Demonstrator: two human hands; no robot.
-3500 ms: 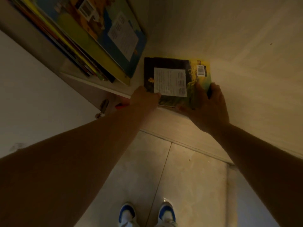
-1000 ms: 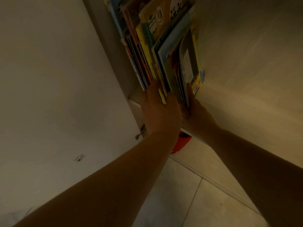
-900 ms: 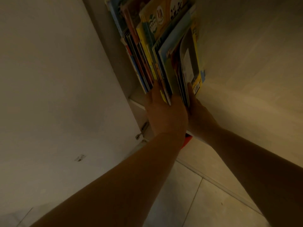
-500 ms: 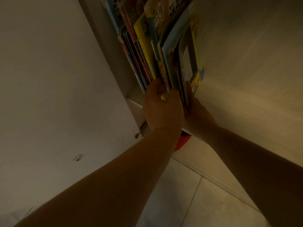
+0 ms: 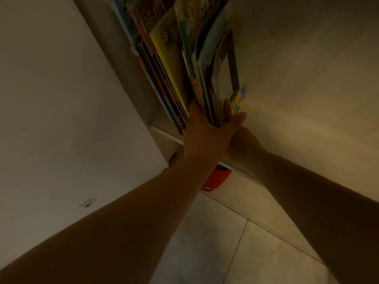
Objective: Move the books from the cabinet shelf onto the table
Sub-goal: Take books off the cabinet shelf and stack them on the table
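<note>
Dim light. A row of thin, colourful picture books [image 5: 178, 64] stands upright and leaning on the pale cabinet shelf [image 5: 164, 131], packed against the cabinet's left side panel [image 5: 114, 58].

My left hand [image 5: 205, 136] is at the bottom edge of the row. Its fingers are pushed into a gap between the books, thumb [image 5: 227, 111] on the other side, so it is closed around the right-hand bundle of books [image 5: 217, 78]. The outermost of these has a yellow cover with a dark panel and a barcode near its lower corner.

My right hand [image 5: 244, 144] sits just behind and under the left one, beneath the same bundle. The left hand and the books cover most of it; I cannot tell how far it is open or whether it grips anything. One fingertip shows past the barcode corner.

Below the shelf edge, a red-orange object [image 5: 215, 179] is partly hidden by my left forearm. Beige floor tiles [image 5: 205, 242] lie underneath. A white cabinet door [image 5: 51, 99] fills the left side.
</note>
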